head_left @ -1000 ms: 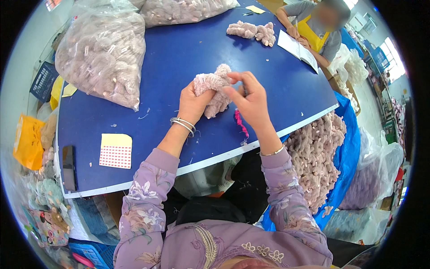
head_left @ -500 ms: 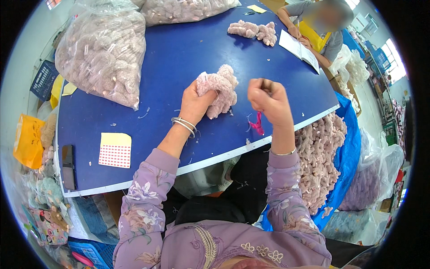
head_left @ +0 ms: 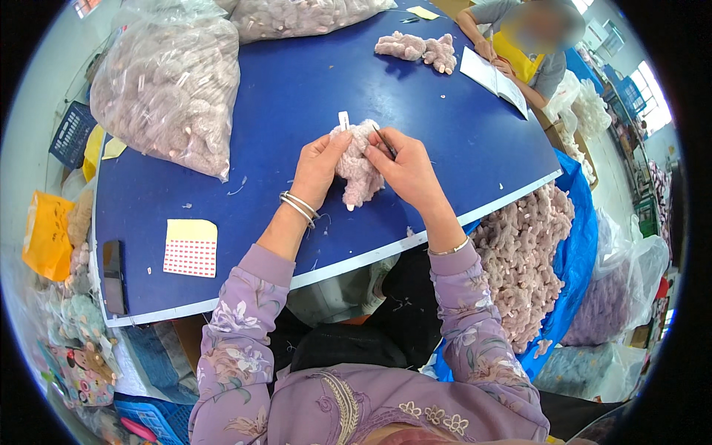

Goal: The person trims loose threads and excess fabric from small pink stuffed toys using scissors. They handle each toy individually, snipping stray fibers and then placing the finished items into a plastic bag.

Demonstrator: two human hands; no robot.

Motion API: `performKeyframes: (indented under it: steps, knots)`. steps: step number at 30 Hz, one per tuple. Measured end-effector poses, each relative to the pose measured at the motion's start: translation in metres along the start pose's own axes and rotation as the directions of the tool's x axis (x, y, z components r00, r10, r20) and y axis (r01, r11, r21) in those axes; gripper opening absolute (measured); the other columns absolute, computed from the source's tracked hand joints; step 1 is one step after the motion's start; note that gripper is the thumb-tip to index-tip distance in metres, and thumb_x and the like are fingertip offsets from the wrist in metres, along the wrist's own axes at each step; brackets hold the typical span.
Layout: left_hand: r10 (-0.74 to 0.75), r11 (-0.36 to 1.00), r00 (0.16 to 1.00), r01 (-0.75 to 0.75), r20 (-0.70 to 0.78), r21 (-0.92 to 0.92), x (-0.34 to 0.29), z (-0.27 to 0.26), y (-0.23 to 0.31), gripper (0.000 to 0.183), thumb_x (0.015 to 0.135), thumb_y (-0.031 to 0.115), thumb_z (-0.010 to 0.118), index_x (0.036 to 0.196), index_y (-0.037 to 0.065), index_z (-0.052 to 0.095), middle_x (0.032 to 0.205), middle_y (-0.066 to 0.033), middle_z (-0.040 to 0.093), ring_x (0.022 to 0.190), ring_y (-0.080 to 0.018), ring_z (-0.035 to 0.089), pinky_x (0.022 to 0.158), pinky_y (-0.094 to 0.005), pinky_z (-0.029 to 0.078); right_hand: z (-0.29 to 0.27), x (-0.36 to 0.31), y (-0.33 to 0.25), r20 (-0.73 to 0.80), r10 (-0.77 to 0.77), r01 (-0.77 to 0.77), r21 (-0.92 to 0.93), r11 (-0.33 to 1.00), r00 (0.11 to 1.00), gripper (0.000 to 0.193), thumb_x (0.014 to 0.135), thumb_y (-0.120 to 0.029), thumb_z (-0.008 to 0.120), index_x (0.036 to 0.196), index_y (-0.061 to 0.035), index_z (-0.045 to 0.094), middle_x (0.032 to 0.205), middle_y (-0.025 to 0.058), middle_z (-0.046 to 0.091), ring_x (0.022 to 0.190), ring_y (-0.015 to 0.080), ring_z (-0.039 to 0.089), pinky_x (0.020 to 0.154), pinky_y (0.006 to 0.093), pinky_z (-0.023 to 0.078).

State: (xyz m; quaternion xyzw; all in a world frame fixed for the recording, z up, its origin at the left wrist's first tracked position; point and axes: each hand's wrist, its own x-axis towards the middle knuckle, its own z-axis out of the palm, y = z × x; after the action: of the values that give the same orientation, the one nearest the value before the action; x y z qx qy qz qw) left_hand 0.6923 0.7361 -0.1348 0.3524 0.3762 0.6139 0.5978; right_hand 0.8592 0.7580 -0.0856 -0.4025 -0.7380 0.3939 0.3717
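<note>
The single view looks from the person's head, above the near edge of the blue surface (head_left: 297, 96), facing steeply down and forward across it. It is close enough that the hands (head_left: 315, 169) lie near its centre, with the floral sleeves (head_left: 239, 348) and chest (head_left: 374, 400) below. Its wide fisheye bends the surface's edges and reaches past the far right corner to a co-worker (head_left: 518, 61).

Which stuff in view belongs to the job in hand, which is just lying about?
Job, apparently:
plush piece, in left hand
thin dark tool, in right hand
similar plush pile, on blue sheet
clear bag of similar plush

Lying about, apparently:
dark phone-like thing
orange bag
upper-left blue crate
</note>
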Motion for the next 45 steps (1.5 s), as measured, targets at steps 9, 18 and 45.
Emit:
performKeyframes:
  steps: [9,18,45]
  knots:
    - [-0.073,0.995,0.997,0.074,-0.009,0.060,-0.005,0.004,0.008,0.029,0.090,0.028,0.066,0.096,0.000,0.066,0.085,-0.0049,0.067,0.073,-0.0098,0.061,0.065,-0.0249,0.049,-0.003,-0.002,-0.004,0.039,-0.080,0.077,0.066,0.995,0.996,0.018,0.089,-0.014,0.062,0.089,0.0041,0.062,0.067,0.0035,0.056,0.064,0.0057,0.046,0.056,0.0264,0.040]
    - [0.142,0.990,0.941,-0.127,-0.308,0.068,-0.006,0.008,0.010,0.022,0.089,0.021,0.067,0.084,0.000,0.067,0.074,-0.0016,0.065,0.062,-0.0070,0.057,0.053,-0.0246,0.046,-0.005,-0.015,-0.030,0.146,-0.140,0.135,0.041,0.990,0.979,0.025,0.093,-0.023,0.057,0.092,0.0007,0.063,0.073,0.0126,0.062,0.063,0.0204,0.057,0.060,0.0327,0.045]
    - [0.263,0.950,0.939,-0.213,-0.220,0.227,-0.007,0.013,0.004,0.038,0.095,0.033,0.061,0.082,-0.001,0.071,0.070,0.0014,0.063,0.062,-0.0025,0.052,0.053,-0.0221,0.042,0.006,-0.008,-0.023,0.130,-0.137,0.178,-0.403,0.898,0.982,0.036,0.097,-0.033,0.052,0.080,-0.0016,0.056,0.066,0.0130,0.060,0.061,0.0307,0.060,0.056,0.0412,0.045]
